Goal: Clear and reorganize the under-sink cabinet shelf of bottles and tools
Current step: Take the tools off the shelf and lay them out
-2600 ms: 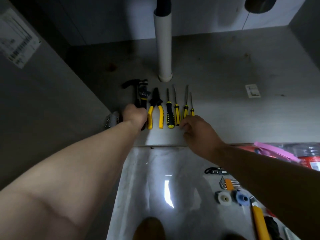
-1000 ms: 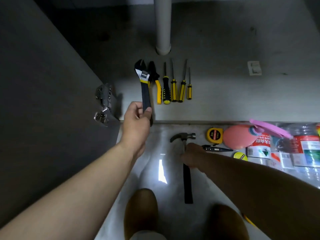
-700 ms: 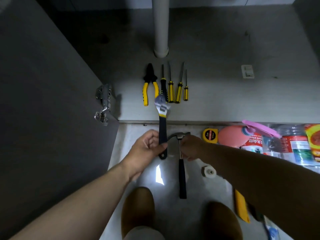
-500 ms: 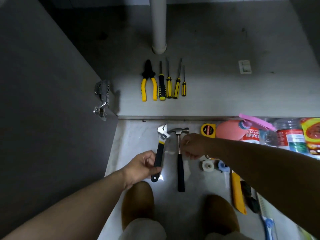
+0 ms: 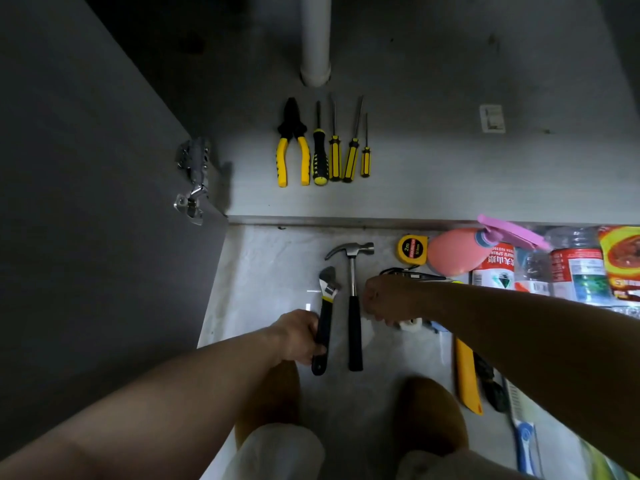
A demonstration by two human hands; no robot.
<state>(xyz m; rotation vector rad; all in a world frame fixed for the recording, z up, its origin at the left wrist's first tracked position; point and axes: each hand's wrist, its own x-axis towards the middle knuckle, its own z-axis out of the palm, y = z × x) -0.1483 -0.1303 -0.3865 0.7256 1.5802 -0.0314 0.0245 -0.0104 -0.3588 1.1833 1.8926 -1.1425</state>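
Note:
A black-and-yellow adjustable wrench (image 5: pixel 327 296) lies on the pale floor in front of the cabinet, and my left hand (image 5: pixel 298 336) grips its black handle. Just to its right a claw hammer (image 5: pixel 353 271) lies parallel on the floor. My right hand (image 5: pixel 388 299) hovers beside the hammer's shaft with loosely curled fingers, holding nothing. On the grey cabinet shelf (image 5: pixel 433 174) yellow-handled pliers (image 5: pixel 292 147) and several screwdrivers (image 5: pixel 334 154) lie in a neat row.
A white drain pipe (image 5: pixel 315 36) stands behind the tool row. The open door's hinge (image 5: pixel 194 178) juts out at left. A tape measure (image 5: pixel 412 248), pink spray bottle (image 5: pixel 450 251), bottles (image 5: pixel 575 271), a tape roll (image 5: pixel 410 323) and a yellow knife (image 5: pixel 465 375) crowd the floor at right.
Both hands took the wrench and hammer off the shelf and brought them down to the floor. My right hand has let go of the hammer; my left still grips the wrench.

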